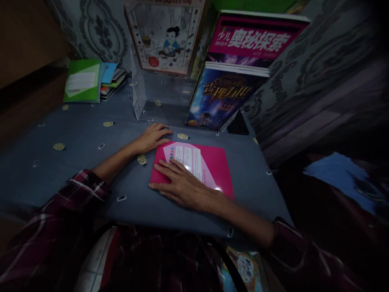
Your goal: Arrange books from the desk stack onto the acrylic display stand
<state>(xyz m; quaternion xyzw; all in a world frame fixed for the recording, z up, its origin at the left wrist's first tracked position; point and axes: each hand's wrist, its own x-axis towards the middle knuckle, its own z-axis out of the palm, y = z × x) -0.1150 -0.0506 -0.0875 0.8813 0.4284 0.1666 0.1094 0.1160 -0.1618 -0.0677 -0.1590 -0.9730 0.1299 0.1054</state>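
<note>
A pink booklet point(223, 164) lies flat and sideways on the table, its cover carrying a pale pink panel with lines of print. My right hand point(182, 184) rests on its lower left part, fingers spread and pointing left. At the booklet's upper left corner is my left hand point(153, 138), its fingers stretched out over the tablecloth. The left fingertips are close to the booklet's edge; whether they touch it I cannot tell. Neither hand is wrapped round anything.
Behind the hands, a clear plastic book stand point(139, 93) holds a dark blue book point(225, 97), a magenta book point(255, 40) and an illustrated book point(167, 40). Left of it sits a stack of booklets with a green one point(80, 81) on top. A dark phone-like slab point(238, 125) lies at right.
</note>
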